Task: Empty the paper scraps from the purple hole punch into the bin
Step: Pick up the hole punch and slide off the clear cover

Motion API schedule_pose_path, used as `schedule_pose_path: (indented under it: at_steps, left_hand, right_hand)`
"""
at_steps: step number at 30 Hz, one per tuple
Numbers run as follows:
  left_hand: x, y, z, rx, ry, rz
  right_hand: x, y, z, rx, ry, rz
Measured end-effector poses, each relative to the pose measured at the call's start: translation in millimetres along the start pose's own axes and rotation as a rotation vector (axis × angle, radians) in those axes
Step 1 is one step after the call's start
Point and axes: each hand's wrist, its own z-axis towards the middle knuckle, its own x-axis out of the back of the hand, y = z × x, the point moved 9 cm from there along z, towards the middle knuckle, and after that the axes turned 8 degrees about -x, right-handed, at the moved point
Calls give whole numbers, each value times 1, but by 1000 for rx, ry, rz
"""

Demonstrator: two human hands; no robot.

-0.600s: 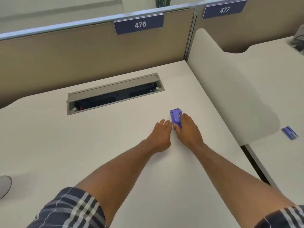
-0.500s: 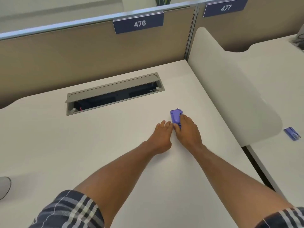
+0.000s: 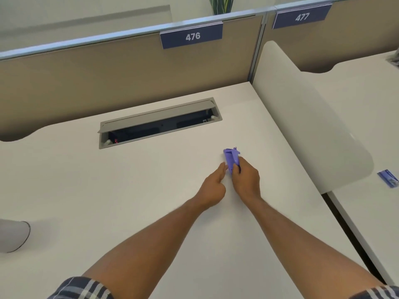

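The small purple hole punch (image 3: 230, 158) lies on the white desk (image 3: 151, 190), right of centre. My right hand (image 3: 245, 180) is curled around its near end, thumb and fingers pinching it. My left hand (image 3: 212, 186) sits just to its left with fingers loosely curled, fingertips touching the punch's near edge. At the left edge of the view a white rounded container (image 3: 13, 236) pokes in, possibly the bin; only part of it shows. No paper scraps are visible.
A grey cable tray (image 3: 159, 121) with its lid open is set into the desk behind the hands. A beige partition labelled 476 (image 3: 192, 36) closes the back. A white side divider (image 3: 302, 117) stands on the right, with a blue item (image 3: 388, 180) on the neighbouring desk.
My right hand went from lying flat on the punch to curling around it, tipping it onto its side. My left hand's fingers have curled in slightly.
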Motion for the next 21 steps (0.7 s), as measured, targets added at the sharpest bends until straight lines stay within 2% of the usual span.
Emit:
schedule_pose_path:
  at_steps: [5,12,18,21]
  left_hand:
    - [14,-11,-34,-22,93,-153]
    - [45,-25,-97,-70,255,-331]
    - [88,-46,-158,-120,374,-439]
    - [112,-63,-187,-145,458,-527]
  right_hand:
    - [-11,-4,-34,-164,-97,193]
    - [-55,-13,-103,-488,-287,599]
    - [-77,-50,-163,-475,-428,891]
    - [-98,-65,-193,-533,-491,1022]
